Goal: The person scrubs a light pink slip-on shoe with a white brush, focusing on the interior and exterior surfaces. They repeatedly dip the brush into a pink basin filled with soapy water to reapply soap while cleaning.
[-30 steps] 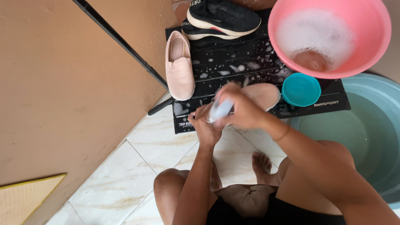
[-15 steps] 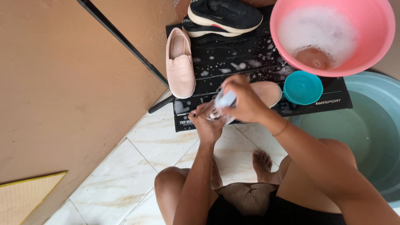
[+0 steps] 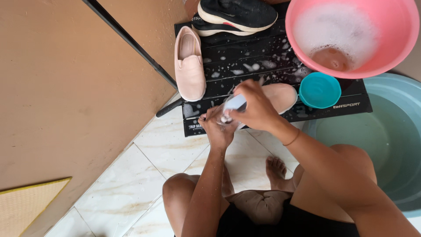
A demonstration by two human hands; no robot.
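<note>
The pink slip-on shoe (image 3: 278, 95) lies on its side at the near edge of the low black surface (image 3: 263, 57), its toe pointing toward the small teal bowl (image 3: 319, 90). The left hand (image 3: 217, 127) clasps its heel end, fingers curled around it, while the right hand (image 3: 254, 107) is clenched around a pale brush (image 3: 234, 103) pressed against the shoe. Suds fleck the slats, so the shoe is likely wet and slippery — light, soft in the upper, stiffer at the sole. The firmest hold looks to be heel and sole edge, where the left grip sits. Its mate (image 3: 189, 63) rests upright nearby, beside dark sneakers (image 3: 237, 15) and a pink basin (image 3: 394, 39) of foam.
</note>
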